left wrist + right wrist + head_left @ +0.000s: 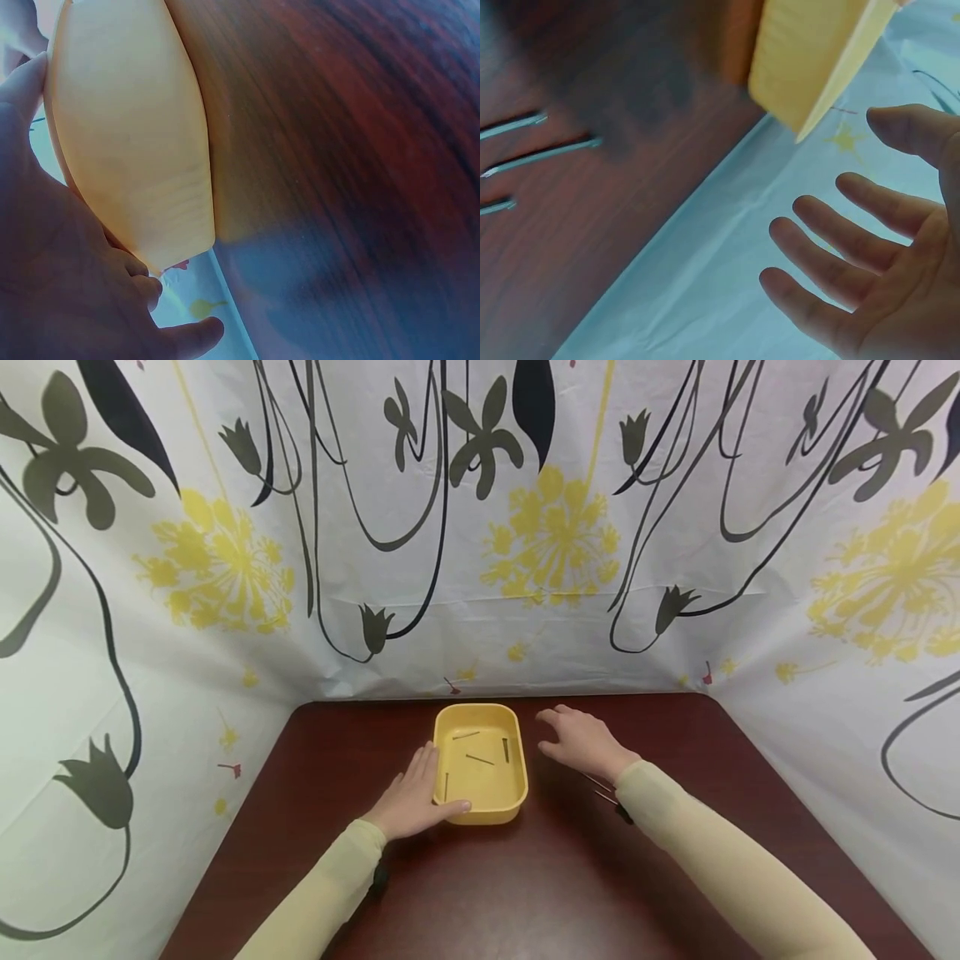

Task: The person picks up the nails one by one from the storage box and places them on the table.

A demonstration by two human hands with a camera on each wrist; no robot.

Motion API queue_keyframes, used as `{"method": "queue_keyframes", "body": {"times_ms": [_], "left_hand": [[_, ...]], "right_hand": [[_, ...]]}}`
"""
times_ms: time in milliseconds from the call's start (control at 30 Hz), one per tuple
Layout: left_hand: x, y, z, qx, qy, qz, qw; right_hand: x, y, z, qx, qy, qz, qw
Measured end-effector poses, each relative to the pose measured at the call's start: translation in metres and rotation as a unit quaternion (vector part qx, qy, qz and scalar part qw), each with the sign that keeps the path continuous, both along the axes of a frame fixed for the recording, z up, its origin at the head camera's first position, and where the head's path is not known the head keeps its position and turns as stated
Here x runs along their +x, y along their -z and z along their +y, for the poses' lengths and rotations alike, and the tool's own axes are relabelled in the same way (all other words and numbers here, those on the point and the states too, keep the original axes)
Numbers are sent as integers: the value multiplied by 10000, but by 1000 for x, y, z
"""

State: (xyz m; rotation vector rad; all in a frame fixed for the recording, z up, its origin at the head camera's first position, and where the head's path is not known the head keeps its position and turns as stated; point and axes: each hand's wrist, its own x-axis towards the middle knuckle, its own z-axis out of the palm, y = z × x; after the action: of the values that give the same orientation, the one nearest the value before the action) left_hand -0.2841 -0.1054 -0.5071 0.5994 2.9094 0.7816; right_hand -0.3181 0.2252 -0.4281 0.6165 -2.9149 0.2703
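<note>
A yellow plastic tray (491, 795) stands on the dark table with several nails (480, 759) scattered on its bottom. My left hand (411, 796) lies against the tray's left side, fingers extended along the rim and thumb over the near left corner. The left wrist view has the tray's wall (139, 135) beside that hand (67, 247). To the right of the tray my right hand (583, 742) hovers with spread, slightly bent fingers and holds nothing. In the right wrist view its palm (900, 277) is bare, and three nails (544, 156) lie on the table, partly cut off by the frame.
The reddish-brown table (555, 877) runs back to a hanging patterned cloth (465, 568), which also closes off both sides. My right forearm (720, 852) passes above the nails on the table, partly covering them in the head view.
</note>
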Motion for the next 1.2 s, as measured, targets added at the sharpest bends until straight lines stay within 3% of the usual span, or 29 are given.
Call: {"method": "queue_keyframes", "body": {"times_ms": [400,867,1033,1200], "left_hand": [[-1,1,0,-36,-47,3,10000],[-1,1,1,-82,-26,-36,10000],[-1,1,1,-98,-33,-62,9999],[0,0,1,-133,-9,-30,9999]], "right_hand": [[-23,-12,-50,-346,-193,-140,9991],[-48,-5,-85,-276,-294,-569,9976],[-57,5,-94,-47,-261,-667,9974],[-64,17,-100,558,-263,-571,9965]]}}
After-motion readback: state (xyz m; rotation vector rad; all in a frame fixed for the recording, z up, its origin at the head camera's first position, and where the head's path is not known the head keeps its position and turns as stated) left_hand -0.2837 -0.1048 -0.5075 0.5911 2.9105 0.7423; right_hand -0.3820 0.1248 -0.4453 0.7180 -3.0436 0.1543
